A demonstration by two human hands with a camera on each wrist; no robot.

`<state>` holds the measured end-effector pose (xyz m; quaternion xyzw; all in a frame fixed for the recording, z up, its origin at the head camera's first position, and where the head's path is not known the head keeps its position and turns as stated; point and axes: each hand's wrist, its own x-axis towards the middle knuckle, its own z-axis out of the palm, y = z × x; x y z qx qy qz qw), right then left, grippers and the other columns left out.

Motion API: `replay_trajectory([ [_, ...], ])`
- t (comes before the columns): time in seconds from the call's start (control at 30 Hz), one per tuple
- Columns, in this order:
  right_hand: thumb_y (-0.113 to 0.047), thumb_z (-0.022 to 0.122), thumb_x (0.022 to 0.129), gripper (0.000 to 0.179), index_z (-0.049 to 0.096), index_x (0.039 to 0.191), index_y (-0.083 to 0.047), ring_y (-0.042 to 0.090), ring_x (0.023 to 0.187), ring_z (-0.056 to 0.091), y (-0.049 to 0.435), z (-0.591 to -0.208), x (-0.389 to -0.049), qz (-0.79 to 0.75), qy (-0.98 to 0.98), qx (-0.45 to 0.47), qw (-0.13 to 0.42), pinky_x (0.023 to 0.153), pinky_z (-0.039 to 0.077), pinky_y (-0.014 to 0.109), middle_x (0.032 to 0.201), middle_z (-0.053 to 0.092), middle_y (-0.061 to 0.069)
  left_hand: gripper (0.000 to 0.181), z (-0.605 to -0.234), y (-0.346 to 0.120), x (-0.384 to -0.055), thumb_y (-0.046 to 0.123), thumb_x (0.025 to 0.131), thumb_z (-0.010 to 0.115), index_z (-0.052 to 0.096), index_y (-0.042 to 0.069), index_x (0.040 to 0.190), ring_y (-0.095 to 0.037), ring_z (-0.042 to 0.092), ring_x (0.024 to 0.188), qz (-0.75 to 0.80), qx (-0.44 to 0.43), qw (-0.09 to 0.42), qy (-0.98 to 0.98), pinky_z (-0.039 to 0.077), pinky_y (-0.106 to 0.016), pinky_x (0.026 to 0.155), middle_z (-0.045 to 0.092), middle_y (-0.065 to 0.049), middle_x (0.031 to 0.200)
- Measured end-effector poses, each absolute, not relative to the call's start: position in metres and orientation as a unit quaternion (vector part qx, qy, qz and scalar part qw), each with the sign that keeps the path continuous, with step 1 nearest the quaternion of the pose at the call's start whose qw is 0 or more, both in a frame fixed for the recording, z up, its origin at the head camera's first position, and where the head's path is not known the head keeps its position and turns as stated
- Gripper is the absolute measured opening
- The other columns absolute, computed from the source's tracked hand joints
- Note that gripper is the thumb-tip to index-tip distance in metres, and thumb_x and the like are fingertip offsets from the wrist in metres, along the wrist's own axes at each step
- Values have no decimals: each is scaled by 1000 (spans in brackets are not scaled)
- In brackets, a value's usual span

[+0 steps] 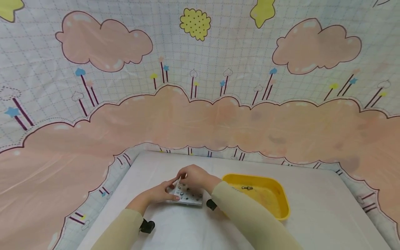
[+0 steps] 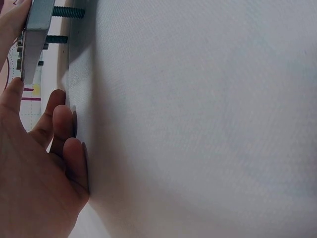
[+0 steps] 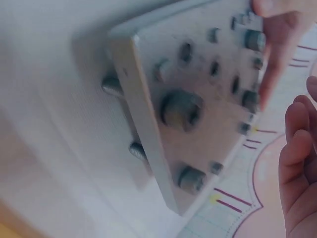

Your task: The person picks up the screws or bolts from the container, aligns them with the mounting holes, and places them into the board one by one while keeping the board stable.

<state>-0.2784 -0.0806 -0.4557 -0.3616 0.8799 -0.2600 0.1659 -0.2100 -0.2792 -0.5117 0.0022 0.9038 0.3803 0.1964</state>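
Note:
A light metal plate [image 1: 191, 199], dotted with holes and socket-head bolts, is close over the white table. My left hand [image 1: 160, 193] grips its left side between spread thumb and forefinger; the other fingers [image 2: 75, 158] curl beside the table surface. Threaded bolt ends [image 2: 68, 12] stick out of the plate's underside. On its upper face, a large bolt head [image 3: 181, 110] stands proud among smaller ones. My right hand [image 1: 194, 176] bends over the plate's far left corner, fingertips right at that edge. I cannot tell whether they pinch something. The curled right fingers [image 3: 298, 153] show beside the plate.
To the right, a yellow tray [image 1: 282, 194] sits on the white table [image 1: 315, 205], partly behind the right sleeve [image 1: 250, 215]. A small bolt [image 1: 247, 188] lies in it. Behind the table hangs a patterned cloth [image 1: 237, 121]. Each wrist wears a black camera [image 1: 147, 226].

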Motion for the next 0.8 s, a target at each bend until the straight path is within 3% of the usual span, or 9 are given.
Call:
replay_trajectory([
  [0.3, -23, 71, 93, 13, 74, 106, -23, 8, 77, 57, -55, -433, -287, -277, 874, -370, 147, 66, 48, 25, 87, 62, -12, 99, -509, -277, -214, 48, 78, 81, 25, 29, 158, -25, 50, 108, 361, 8, 199, 911, 40, -54, 94, 49, -9, 136],
  [0.8, -23, 72, 93, 7, 74, 99, -26, 13, 77, 59, 41, -432, -296, -305, 884, -327, 138, 70, 50, 29, 86, 65, -10, 97, -512, -275, -213, 43, 79, 81, 26, 29, 158, -25, 47, 107, 368, 17, 184, 911, 38, -54, 96, 48, -9, 136],
])
